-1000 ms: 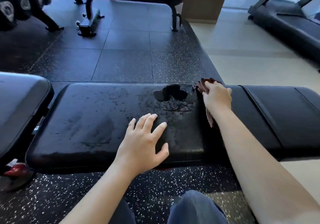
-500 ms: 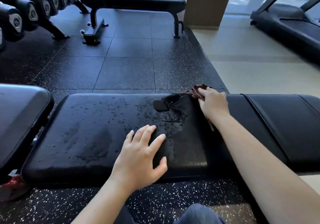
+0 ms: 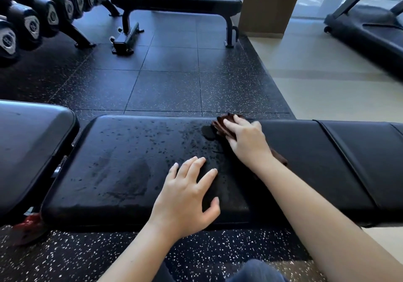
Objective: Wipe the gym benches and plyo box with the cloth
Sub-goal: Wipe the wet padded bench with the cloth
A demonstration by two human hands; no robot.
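A person leans over a black gym bench (image 3: 122, 161). Its long pad is wet, with many little drops and smears on it.

The right hand (image 3: 246, 142) is on a dark red-brown cloth (image 3: 224, 124). The cloth lies at the far edge of the gym bench, about halfway along it. The fingers (image 3: 231, 126) lie close together and almost flat on top of the cloth and press it down onto the pad. More of the cloth pokes out from under the wrist. I cannot see the thumb. Just left of the cloth there is a dark wet spot (image 3: 207, 132) on the pad.

The left hand (image 3: 187, 196) rests flat on the same pad, near the near edge. Its fingers are spread wide and it holds nothing. The two hands are apart and do not touch.

To the right, past a seam, is the shorter pad (image 3: 359, 161) of the same gym bench. It looks dry. At the left edge of the view is the pad of a second bench (image 3: 28, 146), just beside the wet one. A small red thing (image 3: 28, 222) lies on the floor under it.

The floor (image 3: 174, 80) is made of black speckled rubber tiles. Far back stands a third bench (image 3: 174, 0). A rack of dumbbells (image 3: 32, 24) is at the far left. A treadmill (image 3: 370, 32) stands on the pale floor at the far right.
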